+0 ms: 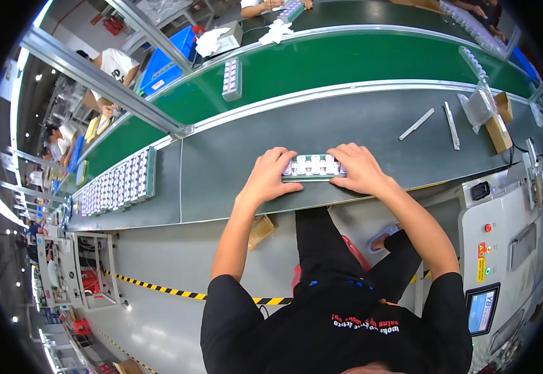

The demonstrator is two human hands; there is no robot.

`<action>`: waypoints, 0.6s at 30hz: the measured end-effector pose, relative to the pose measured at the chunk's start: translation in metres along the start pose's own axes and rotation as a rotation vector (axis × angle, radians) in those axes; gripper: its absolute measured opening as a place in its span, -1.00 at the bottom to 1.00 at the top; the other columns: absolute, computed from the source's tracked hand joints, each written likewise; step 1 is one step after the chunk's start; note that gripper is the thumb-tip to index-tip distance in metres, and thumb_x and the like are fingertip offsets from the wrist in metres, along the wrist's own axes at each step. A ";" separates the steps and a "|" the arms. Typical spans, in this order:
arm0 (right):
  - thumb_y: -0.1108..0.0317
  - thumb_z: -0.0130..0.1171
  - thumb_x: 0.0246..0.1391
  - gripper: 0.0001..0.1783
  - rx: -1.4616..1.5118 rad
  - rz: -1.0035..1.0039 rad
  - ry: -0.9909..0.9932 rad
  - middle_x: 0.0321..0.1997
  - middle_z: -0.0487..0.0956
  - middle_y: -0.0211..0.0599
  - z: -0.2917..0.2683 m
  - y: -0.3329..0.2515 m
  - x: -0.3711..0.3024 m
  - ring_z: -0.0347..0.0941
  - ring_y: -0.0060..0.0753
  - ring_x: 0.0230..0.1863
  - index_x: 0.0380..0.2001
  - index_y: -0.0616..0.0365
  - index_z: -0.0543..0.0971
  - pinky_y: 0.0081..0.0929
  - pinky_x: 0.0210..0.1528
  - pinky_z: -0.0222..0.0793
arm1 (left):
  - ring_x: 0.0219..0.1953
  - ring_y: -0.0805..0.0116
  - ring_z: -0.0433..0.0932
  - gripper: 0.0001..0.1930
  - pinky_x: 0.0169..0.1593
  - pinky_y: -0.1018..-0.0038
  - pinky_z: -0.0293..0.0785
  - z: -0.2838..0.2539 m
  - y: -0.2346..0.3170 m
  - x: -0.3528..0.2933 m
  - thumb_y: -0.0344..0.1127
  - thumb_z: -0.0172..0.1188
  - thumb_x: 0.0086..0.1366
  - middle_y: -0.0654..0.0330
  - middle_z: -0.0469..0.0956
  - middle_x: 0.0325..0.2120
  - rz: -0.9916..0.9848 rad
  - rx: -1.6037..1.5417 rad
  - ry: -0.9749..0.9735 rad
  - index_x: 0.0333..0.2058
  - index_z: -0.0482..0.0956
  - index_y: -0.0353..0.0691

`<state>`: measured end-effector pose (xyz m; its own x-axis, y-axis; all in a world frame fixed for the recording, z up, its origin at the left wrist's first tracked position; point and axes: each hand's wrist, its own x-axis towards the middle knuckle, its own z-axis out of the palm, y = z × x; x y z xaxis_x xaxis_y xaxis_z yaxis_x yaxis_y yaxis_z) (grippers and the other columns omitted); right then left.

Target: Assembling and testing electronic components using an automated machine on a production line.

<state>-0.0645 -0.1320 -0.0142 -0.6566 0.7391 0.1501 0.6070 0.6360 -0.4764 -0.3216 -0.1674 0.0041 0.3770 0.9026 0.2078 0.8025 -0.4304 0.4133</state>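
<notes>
Held module (314, 166): on workbench (228, 143), between left hand (269, 172) and right hand (360, 170).
Left of held module: module rows (120, 184), on workbench.
Right of it and farther back: two strips (416, 124), on workbench; further right, carton (499, 136).
Behind it: conveyor (346, 62); on conveyor, back left of it, single module (232, 81).
Front right of it: machine cabinet (502, 212).

Taken from the wearer's head by the left of two side-by-side fisheye cameras, the view looks steeply down and forward over a black shirt (252, 340) to the table (228, 165). The left hand (269, 172) and right hand (360, 169) appear near, at about arm's reach and close to center. A green belt (346, 68) curves across the far side, a machine (502, 227) stands near right, and floor (178, 254) shows lower left. Straight edges bow toward the round, dark rim.
</notes>
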 end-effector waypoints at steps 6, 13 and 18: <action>0.13 0.36 -0.24 -0.36 -0.048 0.036 0.384 0.00 0.45 -0.09 -0.018 0.058 -0.060 0.34 -0.02 0.04 -0.07 0.20 0.44 -0.20 0.11 0.20 | -0.08 0.13 0.37 -0.36 -0.03 0.29 0.32 0.012 0.000 0.014 -0.05 0.42 -0.18 0.15 0.40 -0.20 -0.003 0.101 -0.196 -0.10 0.43 -0.16; 0.29 0.27 -0.14 -0.73 -0.067 0.136 0.561 -0.14 0.54 -0.16 -0.014 0.083 -0.088 0.44 -0.10 -0.10 -0.36 0.21 0.52 -0.26 0.01 0.28 | -0.14 0.15 0.42 -0.35 -0.13 0.26 0.40 0.022 0.009 0.033 0.00 0.43 -0.23 0.17 0.42 -0.27 0.045 0.128 -0.228 -0.16 0.44 -0.19; 0.31 0.27 -0.16 -0.78 -0.036 0.129 0.630 -0.21 0.57 -0.16 -0.008 0.090 -0.092 0.47 -0.10 -0.16 -0.47 0.23 0.52 -0.24 -0.05 0.33 | -0.18 0.14 0.44 -0.37 -0.16 0.29 0.42 0.029 0.001 0.050 0.00 0.44 -0.27 0.16 0.44 -0.31 0.006 0.019 -0.152 -0.21 0.48 -0.20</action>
<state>0.0540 -0.1409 -0.0636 -0.1958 0.7916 0.5789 0.6853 0.5327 -0.4966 -0.2884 -0.1221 -0.0105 0.4464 0.8918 0.0732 0.8079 -0.4369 0.3954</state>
